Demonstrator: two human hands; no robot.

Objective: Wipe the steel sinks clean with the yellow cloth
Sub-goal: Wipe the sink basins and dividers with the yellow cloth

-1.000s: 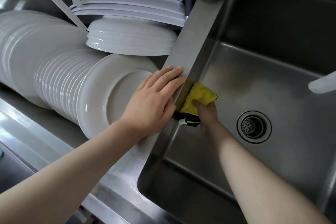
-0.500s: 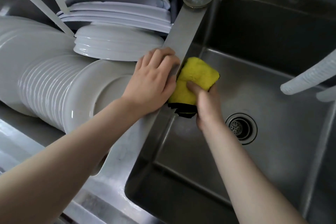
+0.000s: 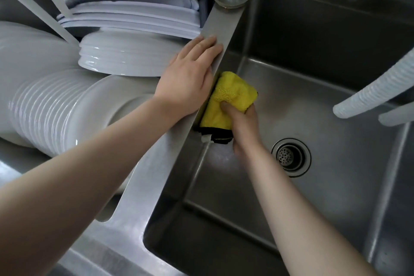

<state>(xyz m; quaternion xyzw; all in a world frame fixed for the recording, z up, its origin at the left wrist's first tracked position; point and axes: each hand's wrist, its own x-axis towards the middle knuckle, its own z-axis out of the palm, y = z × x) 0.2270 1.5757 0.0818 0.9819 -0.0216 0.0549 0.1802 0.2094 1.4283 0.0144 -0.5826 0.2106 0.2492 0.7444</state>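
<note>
I see my right hand (image 3: 243,125) squeezing the yellow cloth (image 3: 228,101), fingers curled round it, pushing it on the left wall of the steel sink (image 3: 313,101). The cloth sits at 10 o'clock from the drain (image 3: 290,157). My left hand (image 3: 190,78) lies flat, fingers straight, on the steel strip (image 3: 156,175). White plates (image 3: 67,105) are stacked at its 9 o'clock.

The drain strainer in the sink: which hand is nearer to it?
Right. The right hand is inside the basin, gripping the yellow cloth against the wall, just left of the drain strainer. The left hand rests flat on the steel divider, farther away.
</note>
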